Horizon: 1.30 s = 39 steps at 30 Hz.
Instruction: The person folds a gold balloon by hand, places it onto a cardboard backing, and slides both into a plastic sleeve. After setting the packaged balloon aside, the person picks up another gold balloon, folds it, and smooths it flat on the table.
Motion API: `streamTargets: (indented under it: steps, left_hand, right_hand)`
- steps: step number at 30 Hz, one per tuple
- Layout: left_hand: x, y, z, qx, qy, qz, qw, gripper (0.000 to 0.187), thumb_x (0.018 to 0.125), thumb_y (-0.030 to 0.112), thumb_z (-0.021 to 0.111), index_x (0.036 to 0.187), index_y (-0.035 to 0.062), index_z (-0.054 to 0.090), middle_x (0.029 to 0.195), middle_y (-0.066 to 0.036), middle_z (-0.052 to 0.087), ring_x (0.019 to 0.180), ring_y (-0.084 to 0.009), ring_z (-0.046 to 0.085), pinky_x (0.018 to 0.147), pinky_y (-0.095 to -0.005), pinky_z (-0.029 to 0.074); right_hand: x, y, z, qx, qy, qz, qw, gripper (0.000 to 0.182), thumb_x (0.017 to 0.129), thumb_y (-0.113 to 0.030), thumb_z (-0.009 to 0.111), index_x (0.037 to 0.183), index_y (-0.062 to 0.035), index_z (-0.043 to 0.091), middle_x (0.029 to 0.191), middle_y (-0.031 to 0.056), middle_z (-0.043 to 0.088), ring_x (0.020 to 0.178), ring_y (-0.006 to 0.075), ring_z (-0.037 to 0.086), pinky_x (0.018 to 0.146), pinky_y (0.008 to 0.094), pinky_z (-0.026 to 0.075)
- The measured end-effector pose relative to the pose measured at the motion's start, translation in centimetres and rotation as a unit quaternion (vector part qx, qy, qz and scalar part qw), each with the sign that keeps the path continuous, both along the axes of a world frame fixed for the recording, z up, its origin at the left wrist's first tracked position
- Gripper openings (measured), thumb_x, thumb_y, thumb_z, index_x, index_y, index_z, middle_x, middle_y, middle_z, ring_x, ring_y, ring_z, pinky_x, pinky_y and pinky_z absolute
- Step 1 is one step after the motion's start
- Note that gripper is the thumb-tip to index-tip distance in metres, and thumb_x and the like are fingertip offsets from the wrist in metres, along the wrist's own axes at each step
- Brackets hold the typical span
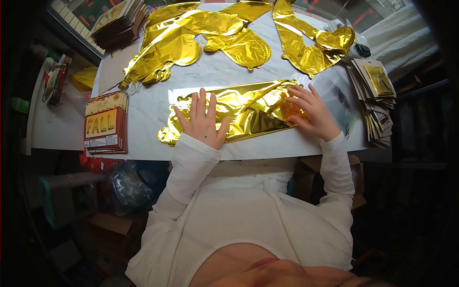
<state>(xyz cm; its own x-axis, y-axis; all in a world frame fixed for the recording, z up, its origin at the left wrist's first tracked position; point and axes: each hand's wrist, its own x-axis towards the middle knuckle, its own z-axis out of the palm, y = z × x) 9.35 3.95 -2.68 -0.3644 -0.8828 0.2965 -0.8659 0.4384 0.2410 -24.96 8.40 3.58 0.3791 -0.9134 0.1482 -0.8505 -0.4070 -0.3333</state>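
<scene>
- The left hand (pixel 203 119) is lying flat, fingers spread, pressing the flattened gold foil balloon (pixel 248 112) onto the white bench (pixel 148 110).
- The right hand (pixel 311 112) is resting on the foil's folded right end, fingers bent, gripping nothing.

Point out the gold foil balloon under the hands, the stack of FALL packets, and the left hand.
gold foil balloon (pixel 248 107), head view, creased middle.
FALL packets (pixel 106 125), head view, top packet's front.
left hand (pixel 203 122), head view, back of hand.

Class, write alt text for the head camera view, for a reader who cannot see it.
Two hands, left and right, press flat on a folded gold foil balloon on a white table. More gold foil balloons lie beyond, and packs marked FALL sit at the left.
</scene>
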Motion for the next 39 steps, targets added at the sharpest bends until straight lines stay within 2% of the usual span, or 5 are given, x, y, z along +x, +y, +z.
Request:
streamTargets:
  steps: [10, 29, 32, 34, 39]
  left_hand:
    - [-0.1, 0.0, 0.1, -0.003, -0.016, 0.010, 1.000, 0.071, 0.097, 0.049, 0.061, 0.154, 0.0074, 0.047, 0.164, -0.018, 0.037, 0.153, -0.0339, 0.032, 0.116, -0.0783, 0.006]
    - [-0.1, -0.5, 0.8, -0.012, -0.071, 0.002, 0.997, 0.071, 0.098, 0.055, 0.057, 0.151, 0.0072, 0.048, 0.160, -0.019, 0.042, 0.149, -0.0346, 0.037, 0.113, -0.0820, 0.008]
    - [-0.1, -0.5, 0.7, -0.014, -0.070, 0.002, 0.997, 0.072, 0.098, 0.054, 0.058, 0.152, 0.0076, 0.047, 0.160, -0.019, 0.042, 0.150, -0.0342, 0.036, 0.113, -0.0819, 0.008]
    - [-0.1, -0.4, 0.7, -0.013, -0.068, 0.003, 0.998, 0.071, 0.098, 0.054, 0.057, 0.152, 0.0082, 0.048, 0.160, -0.019, 0.041, 0.150, -0.0337, 0.036, 0.113, -0.0820, 0.009]
    - [-0.2, -0.4, 0.5, -0.011, -0.060, 0.005, 0.998, 0.072, 0.098, 0.055, 0.058, 0.152, 0.0088, 0.047, 0.161, -0.018, 0.040, 0.151, -0.0329, 0.035, 0.113, -0.0819, 0.010]
  right_hand:
    - [-1.4, 1.7, -0.8, 0.013, -0.016, 0.008, 1.000, 0.049, 0.083, -0.020, 0.082, 0.130, -0.0150, 0.070, 0.146, 0.0090, 0.061, 0.143, 0.0329, 0.050, 0.125, 0.0581, 0.024]
    - [-1.5, 1.3, -2.0, -0.018, -0.055, -0.007, 0.998, 0.040, 0.085, -0.023, 0.081, 0.124, -0.0141, 0.072, 0.144, 0.0065, 0.062, 0.139, 0.0321, 0.052, 0.122, 0.0547, 0.031]
    - [-0.9, 1.3, -1.4, -0.045, -0.035, 0.001, 0.998, 0.034, 0.089, -0.018, 0.078, 0.122, -0.0115, 0.073, 0.139, 0.0087, 0.065, 0.132, 0.0317, 0.057, 0.117, 0.0503, 0.038]
    - [-0.3, 1.4, -1.0, -0.026, -0.105, -0.008, 0.994, 0.027, 0.092, -0.013, 0.072, 0.119, -0.0080, 0.074, 0.122, 0.0109, 0.070, 0.116, 0.0301, 0.064, 0.103, 0.0441, 0.048]
    - [3.5, 1.3, -0.5, -0.027, -0.114, 0.002, 0.993, 0.021, 0.093, -0.013, 0.072, 0.113, -0.0051, 0.072, 0.091, 0.0080, 0.067, 0.087, 0.0255, 0.063, 0.081, 0.0379, 0.050]
